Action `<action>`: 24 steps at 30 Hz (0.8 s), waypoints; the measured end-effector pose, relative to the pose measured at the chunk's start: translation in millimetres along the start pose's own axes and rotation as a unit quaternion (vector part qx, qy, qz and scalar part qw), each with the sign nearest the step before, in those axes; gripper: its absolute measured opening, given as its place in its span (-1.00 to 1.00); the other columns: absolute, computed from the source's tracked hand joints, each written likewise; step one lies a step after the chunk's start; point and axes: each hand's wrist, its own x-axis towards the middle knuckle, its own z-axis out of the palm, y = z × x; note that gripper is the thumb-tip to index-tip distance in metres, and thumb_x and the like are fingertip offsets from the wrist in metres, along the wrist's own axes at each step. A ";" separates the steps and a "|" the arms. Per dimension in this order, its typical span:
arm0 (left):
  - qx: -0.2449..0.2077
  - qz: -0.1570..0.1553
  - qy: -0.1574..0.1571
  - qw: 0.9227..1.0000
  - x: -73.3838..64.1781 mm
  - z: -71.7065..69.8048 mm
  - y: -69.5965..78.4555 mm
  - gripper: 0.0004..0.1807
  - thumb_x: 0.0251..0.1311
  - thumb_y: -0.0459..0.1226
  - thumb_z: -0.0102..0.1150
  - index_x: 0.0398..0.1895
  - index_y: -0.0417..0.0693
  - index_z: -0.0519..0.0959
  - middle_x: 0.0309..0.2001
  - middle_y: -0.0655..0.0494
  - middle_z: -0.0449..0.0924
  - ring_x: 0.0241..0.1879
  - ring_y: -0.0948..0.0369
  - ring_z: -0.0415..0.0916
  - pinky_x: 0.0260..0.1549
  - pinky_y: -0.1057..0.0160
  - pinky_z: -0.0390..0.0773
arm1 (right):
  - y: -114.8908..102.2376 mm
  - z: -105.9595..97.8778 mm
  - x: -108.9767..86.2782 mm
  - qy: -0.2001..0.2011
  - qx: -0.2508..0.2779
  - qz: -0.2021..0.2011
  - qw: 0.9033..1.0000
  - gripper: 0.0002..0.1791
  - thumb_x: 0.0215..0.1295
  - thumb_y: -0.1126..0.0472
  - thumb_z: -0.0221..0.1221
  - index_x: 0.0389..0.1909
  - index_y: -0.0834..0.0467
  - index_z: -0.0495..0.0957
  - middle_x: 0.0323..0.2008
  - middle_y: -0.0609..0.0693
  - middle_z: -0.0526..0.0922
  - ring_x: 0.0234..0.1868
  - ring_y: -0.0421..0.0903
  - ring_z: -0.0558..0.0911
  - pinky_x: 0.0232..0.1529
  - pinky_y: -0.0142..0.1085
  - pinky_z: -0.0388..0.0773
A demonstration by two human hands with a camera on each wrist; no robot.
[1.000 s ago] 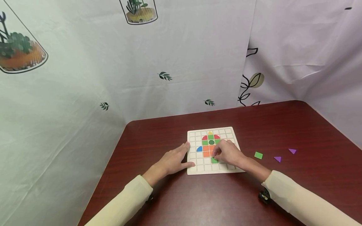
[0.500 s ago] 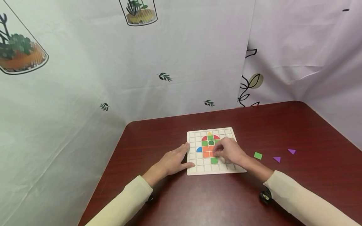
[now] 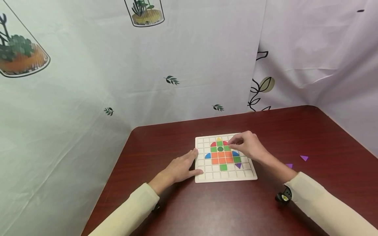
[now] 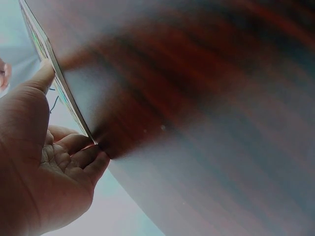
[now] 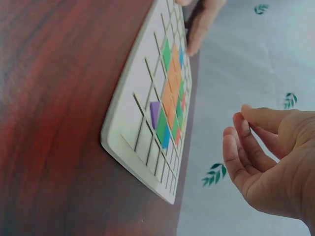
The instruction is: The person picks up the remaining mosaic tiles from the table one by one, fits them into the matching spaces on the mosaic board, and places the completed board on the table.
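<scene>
A white grid board (image 3: 205,177) lies on the table, bearing a pattern of coloured pieces. Orange squares (image 3: 218,157) fill its middle, with green squares (image 3: 223,167), a dark green circle (image 3: 220,149), blue pieces (image 3: 208,155) and a purple triangle (image 3: 238,166) around them. My left hand (image 3: 181,167) rests at the board's left edge, thumb on its surface and fingertips along the rim. Over the board's right side hovers my right hand (image 3: 251,146), its fingers loosely bent. In the right wrist view no piece shows between that hand's fingertips (image 5: 246,109).
Two loose purple triangles (image 3: 304,158) lie on the dark red table (image 3: 192,209) to the right, one partly behind my right forearm. A pale printed curtain (image 3: 183,49) hangs along the table's far and left sides.
My right hand has risen from the board's middle, up and to the right, uncovering orange, blue, green and purple pieces. The loose green square is now hidden by that arm. My left hand stays put.
</scene>
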 end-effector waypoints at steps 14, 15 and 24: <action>-0.001 0.006 0.003 1.000 -0.9 -1.1 1.5 0.08 0.42 0.27 0.22 0.73 -0.14 0.03 0.70 -0.05 0.03 0.64 0.08 0.09 0.42 -0.05 0.39 | 10.0 -47.6 -8.2 0.011 0.070 0.038 0.997 -0.59 0.41 0.11 0.43 0.19 0.20 0.70 0.07 0.15 0.78 0.08 0.08 0.75 0.00 -0.27 0.63; -0.002 0.006 0.003 1.000 -1.0 -1.2 1.5 0.07 0.42 0.26 0.22 0.73 -0.14 0.04 0.70 -0.05 0.03 0.64 0.08 0.09 0.42 -0.05 0.39 | 11.6 -51.3 -9.0 0.012 0.075 0.040 0.996 -0.56 0.41 0.10 0.43 0.22 0.21 0.68 0.09 0.16 0.77 0.09 0.08 0.75 -0.01 -0.34 0.62; 0.000 0.000 0.002 1.000 0.4 0.6 1.2 0.09 0.41 0.28 0.22 0.74 -0.11 0.02 0.70 -0.03 0.03 0.64 0.09 0.09 0.43 -0.03 0.38 | 31.2 -74.7 -22.7 0.009 0.078 0.060 0.995 -0.29 0.40 -0.06 0.42 0.42 0.23 0.51 0.25 0.22 0.68 0.21 0.12 0.70 -0.05 -0.52 0.54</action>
